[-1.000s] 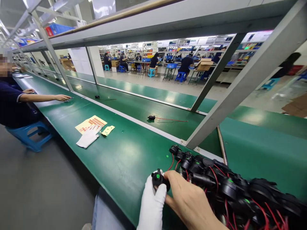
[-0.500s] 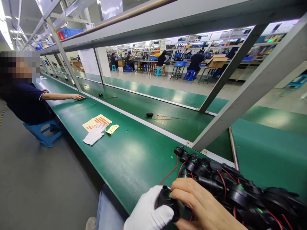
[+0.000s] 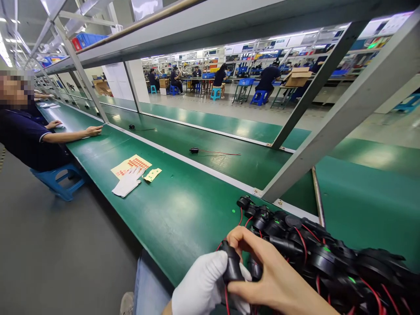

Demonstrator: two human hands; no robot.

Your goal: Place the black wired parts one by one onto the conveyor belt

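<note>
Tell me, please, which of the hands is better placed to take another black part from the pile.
Likely the right hand: it is nearer the pile, while the gloved left hand sits farther off. Both hold one black part, so the left could keep it.

no text, label, brand, number or sign can be read.

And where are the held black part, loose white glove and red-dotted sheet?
Held black part (image 3: pixel 233 266), head view: cylindrical side.
Loose white glove (image 3: pixel 127 184), head view: its middle.
Red-dotted sheet (image 3: pixel 135 163), head view: red dots.
</note>
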